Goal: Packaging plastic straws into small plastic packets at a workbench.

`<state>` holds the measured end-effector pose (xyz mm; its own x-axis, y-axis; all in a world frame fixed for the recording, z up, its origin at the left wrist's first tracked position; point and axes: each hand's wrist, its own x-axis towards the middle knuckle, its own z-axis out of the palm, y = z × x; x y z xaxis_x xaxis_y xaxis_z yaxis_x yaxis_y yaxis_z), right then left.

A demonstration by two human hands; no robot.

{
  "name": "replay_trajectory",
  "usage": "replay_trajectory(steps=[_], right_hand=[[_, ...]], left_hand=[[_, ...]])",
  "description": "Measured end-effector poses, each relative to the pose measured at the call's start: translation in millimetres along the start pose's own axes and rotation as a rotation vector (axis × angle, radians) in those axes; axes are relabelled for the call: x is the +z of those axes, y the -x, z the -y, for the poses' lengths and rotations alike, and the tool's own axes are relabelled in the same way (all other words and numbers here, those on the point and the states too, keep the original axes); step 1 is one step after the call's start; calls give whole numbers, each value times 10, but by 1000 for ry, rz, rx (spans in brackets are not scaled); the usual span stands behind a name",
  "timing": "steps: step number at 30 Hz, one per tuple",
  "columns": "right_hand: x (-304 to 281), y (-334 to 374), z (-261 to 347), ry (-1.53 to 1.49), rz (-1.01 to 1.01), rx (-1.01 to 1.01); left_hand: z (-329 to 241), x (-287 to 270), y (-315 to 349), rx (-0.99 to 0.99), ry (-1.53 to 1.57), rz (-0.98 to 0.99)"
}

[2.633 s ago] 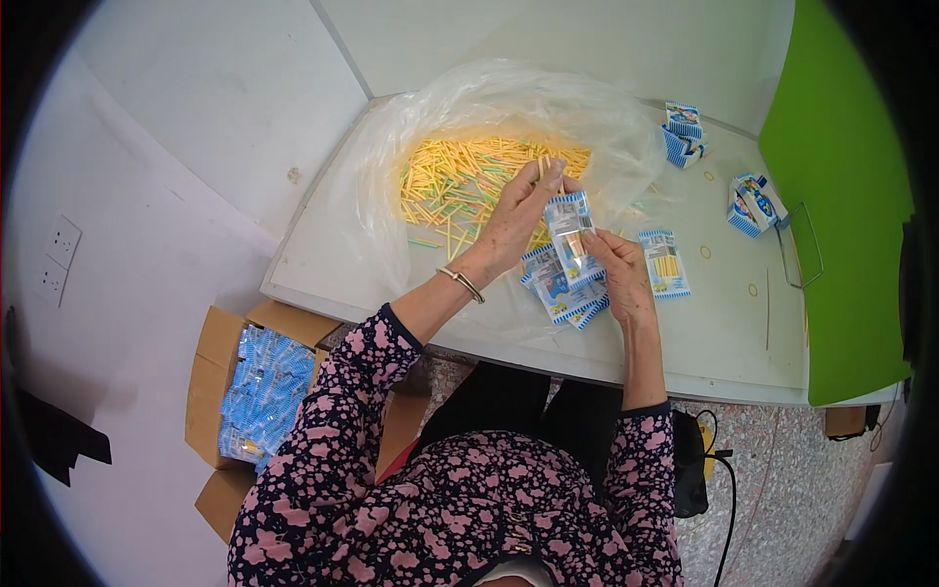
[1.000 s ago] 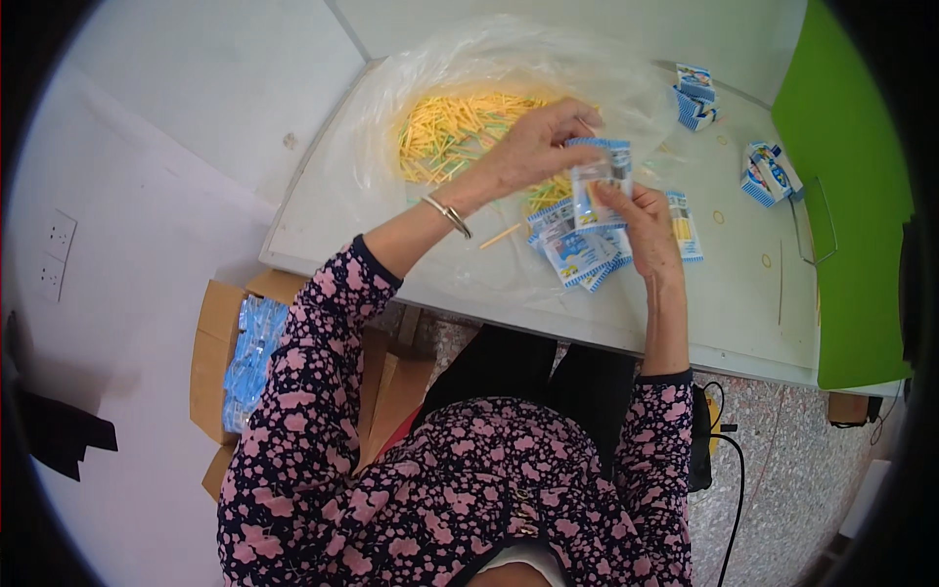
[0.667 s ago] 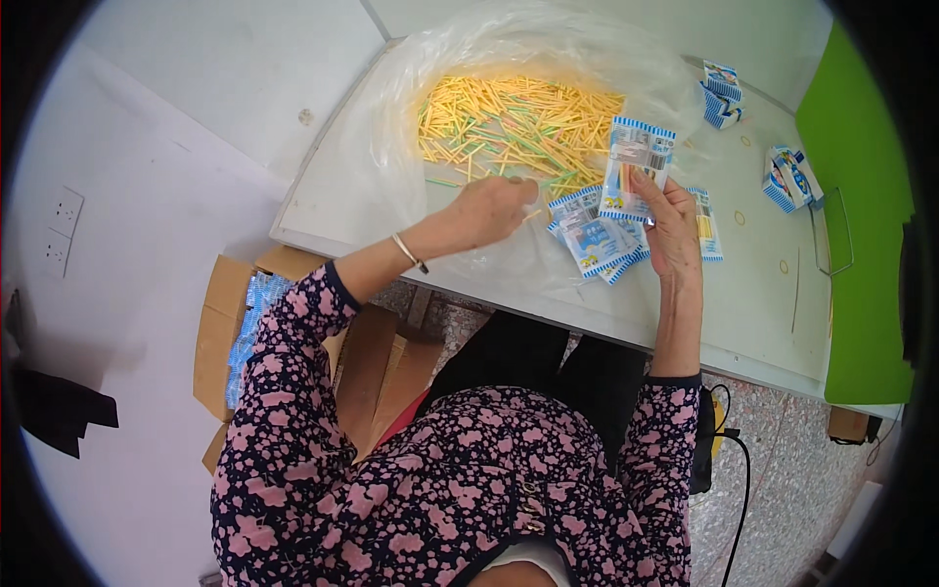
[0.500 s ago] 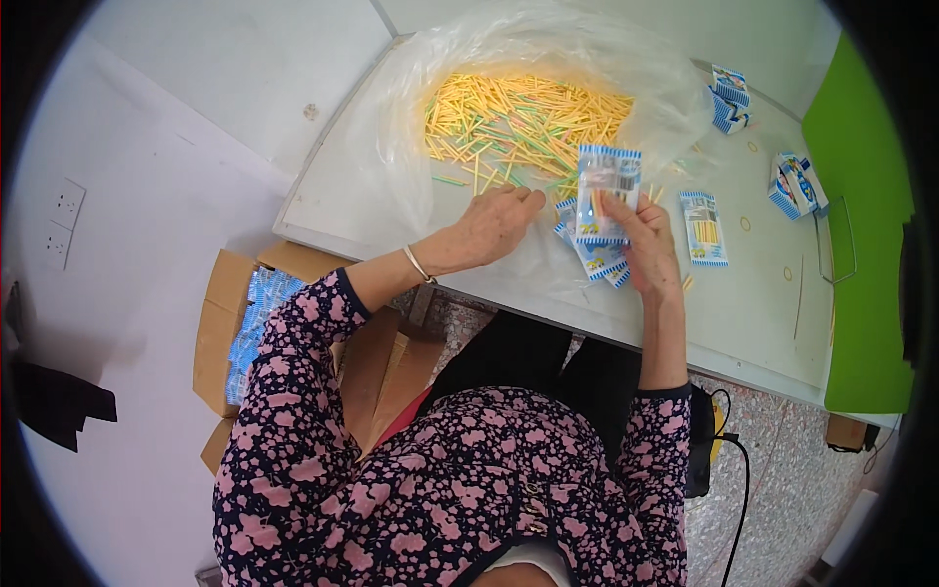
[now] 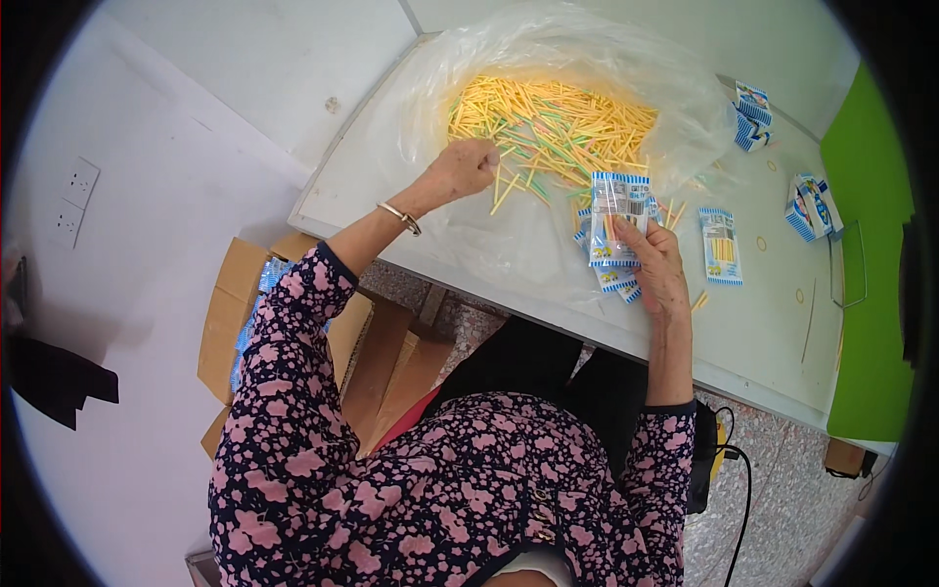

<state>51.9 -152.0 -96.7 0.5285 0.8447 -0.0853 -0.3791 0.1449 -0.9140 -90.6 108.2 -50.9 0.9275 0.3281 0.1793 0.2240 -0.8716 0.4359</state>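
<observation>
My right hand [image 5: 661, 266] holds a small clear packet [image 5: 620, 207] with blue-striped ends, thumb across its front. Thin sticks show through its window. More such packets [image 5: 616, 282] lie fanned out beneath it on the plastic. Farther left, my left hand [image 5: 462, 170] has its fingers curled together at the near left edge of a heap of thin yellow, green and pink sticks [image 5: 562, 112]. Whatever those fingertips grip is hidden. A few loose sticks [image 5: 504, 191] lie just beside them. The heap rests in a large opened clear plastic bag [image 5: 411, 127].
Right of my right hand lies a filled packet [image 5: 721, 247]. Bundled packets [image 5: 812, 207] sit by the green panel [image 5: 871, 264], others [image 5: 751, 115] at the back right. Rubber bands [image 5: 761, 243] are scattered on the white table [image 5: 753, 333]. A cardboard box [image 5: 227, 303] stands below left, with blue packets inside.
My left hand has moved left and away from the packet to the edge of the stick heap. My right hand still holds its packet. The whole view has shifted slightly.
</observation>
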Motion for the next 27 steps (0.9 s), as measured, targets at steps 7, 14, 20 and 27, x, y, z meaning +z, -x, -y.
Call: replay_trajectory(steps=[7, 14, 20, 27], right_hand=[[-9, 8, -9, 1, 4, 3], [-30, 8, -26, 89, -16, 1], [-16, 2, -12, 144, -8, 25], [0, 20, -7, 174, 40, 30]], left_hand=[[-86, 296, 27, -84, -172, -13], [-12, 351, -108, -104, -279, 84], [-359, 33, -250, 13, 112, -27], [-1138, -59, -324, 176, 850, -79]])
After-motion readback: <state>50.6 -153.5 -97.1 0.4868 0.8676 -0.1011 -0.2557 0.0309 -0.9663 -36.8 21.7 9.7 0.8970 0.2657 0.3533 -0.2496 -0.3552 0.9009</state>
